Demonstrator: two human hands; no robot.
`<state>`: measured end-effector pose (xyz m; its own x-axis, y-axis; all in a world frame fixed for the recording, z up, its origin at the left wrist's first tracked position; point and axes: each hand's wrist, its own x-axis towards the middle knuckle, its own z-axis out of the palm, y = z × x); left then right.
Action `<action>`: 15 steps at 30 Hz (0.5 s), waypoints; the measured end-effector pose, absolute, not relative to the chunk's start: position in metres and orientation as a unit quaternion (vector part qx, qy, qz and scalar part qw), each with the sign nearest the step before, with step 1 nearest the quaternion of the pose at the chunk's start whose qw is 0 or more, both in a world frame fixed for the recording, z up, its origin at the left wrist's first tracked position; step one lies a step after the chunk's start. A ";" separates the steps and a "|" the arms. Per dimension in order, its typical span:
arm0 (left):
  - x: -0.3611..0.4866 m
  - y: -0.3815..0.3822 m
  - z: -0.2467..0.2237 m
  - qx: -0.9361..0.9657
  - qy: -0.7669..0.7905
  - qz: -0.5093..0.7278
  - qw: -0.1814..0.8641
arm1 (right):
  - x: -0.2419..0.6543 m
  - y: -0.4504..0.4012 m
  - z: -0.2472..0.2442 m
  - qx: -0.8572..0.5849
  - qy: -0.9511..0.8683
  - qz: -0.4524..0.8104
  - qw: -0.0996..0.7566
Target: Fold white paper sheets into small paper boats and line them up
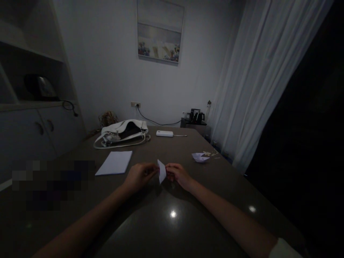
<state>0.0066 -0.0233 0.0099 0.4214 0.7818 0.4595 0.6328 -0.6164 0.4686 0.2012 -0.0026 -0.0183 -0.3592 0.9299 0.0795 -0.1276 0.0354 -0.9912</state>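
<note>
Folded paper (161, 171) pinched between left fingers (152, 170) and right fingers (171, 170), above tabletop (145, 222); paper stack (115, 162) left, paper boat (200, 157) right.

No lettering, label, brand, number or sign is showing legibly anywhere; the white power bank (165, 133) is carrying a small dark mark near one end, too small to make out.

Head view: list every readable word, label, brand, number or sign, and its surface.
No text is readable.
White rounded rectangular device: dark mark at one end, too small to read.
White handbag: no legible brand.
Small folded white paper, flat white paper stack: no writing discernible.
</note>
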 end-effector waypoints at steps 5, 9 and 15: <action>0.006 -0.022 0.008 0.848 0.414 0.317 0.092 | 0.204 -0.002 -0.017 -0.351 -0.572 0.609 0.423; 0.006 -0.020 0.008 0.843 0.396 0.333 0.146 | 0.206 -0.006 -0.013 -0.350 -0.588 0.611 0.398; 0.008 -0.019 0.008 0.838 0.378 0.345 0.188 | 0.207 -0.007 -0.011 -0.346 -0.596 0.610 0.391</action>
